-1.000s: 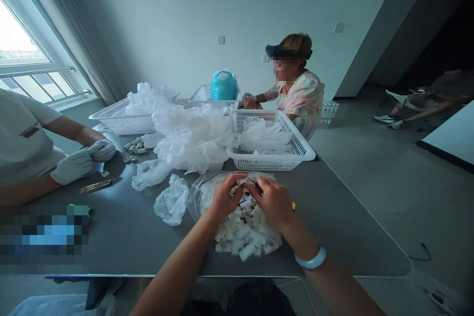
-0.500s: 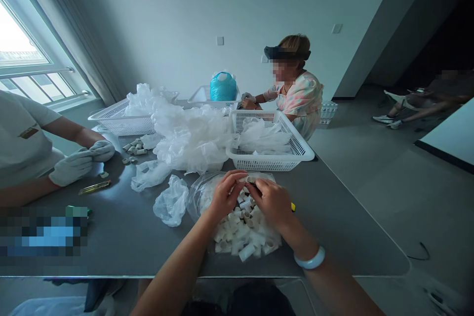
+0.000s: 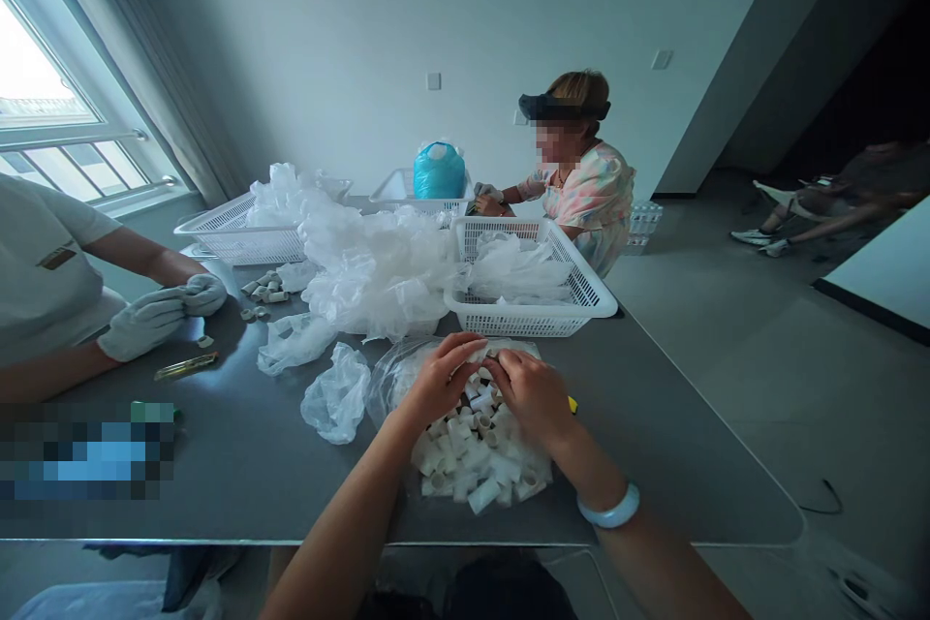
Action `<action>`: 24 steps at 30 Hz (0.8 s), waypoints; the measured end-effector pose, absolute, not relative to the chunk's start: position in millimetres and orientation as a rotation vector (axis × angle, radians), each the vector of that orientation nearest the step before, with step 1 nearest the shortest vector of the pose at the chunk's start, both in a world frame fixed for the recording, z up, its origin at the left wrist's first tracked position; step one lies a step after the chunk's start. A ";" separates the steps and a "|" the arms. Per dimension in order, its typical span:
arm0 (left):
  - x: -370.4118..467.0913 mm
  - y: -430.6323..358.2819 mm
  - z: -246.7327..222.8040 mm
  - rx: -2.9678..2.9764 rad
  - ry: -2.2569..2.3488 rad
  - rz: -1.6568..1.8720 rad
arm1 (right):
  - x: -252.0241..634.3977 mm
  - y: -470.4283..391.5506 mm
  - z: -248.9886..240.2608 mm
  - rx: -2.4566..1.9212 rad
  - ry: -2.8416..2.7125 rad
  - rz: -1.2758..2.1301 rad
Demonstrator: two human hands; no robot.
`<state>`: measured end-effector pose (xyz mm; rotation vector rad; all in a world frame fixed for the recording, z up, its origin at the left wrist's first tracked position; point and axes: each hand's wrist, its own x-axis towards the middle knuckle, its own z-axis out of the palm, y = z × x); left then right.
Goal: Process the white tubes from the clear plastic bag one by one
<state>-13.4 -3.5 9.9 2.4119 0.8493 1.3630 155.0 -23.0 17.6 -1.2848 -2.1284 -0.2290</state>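
"Grey bench (image 3: pixel 697 446), one, broad, carrying everything listed."

"Next in size?"

"Thin plastic film (image 3: pixel 378 262), one heap, cloudy white. Then a white slotted basket (image 3: pixel 534 320), more film inside, on the far side of the hands."

"And nearer the front edge?"

"One clear bag (image 3: pixel 385 387), spread flat, with short white tube pieces (image 3: pixel 485 494) loose in a pile on or in it; which, I can't tell. Beside it, one crumpled film bag (image 3: pixel 338 397)."

"Hands?"

"Two, bare, over the pile's far end. Right hand (image 3: pixel 534 397): fingers curled, nearly closed, apparently pinching one pale piece (image 3: pixel 494 352), mostly hidden. Left hand (image 3: pixel 440 387): fingers arched, thumb a little below them, tips close to the right's. Whether they grip it too, I cannot tell."

"Handling notes?"

"Tube pieces: light, I'd judge, fairly stiff, smooth enough to roll or slip, hardly fragile. Best held by the outer wall, thumb opposite finger. The film looks limp and clingy; better gathered in a bunch."
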 end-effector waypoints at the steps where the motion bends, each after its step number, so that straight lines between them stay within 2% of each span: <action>1: -13.1 -3.2 9.7 2.413 0.852 1.367 | 155.1 -23.1 17.4 -1.288 -2.120 -0.228; 10: -1.2 -6.7 3.4 2.183 0.953 1.366 | 154.3 -28.0 20.0 -1.264 -2.027 -0.227; 16: 2.7 -11.2 9.3 1.729 0.694 1.443 | 158.9 -28.8 23.8 -1.226 -1.887 -0.214; 24: -0.4 -9.7 8.1 1.640 0.633 1.426 | 157.8 -26.7 23.0 -1.197 -1.896 -0.240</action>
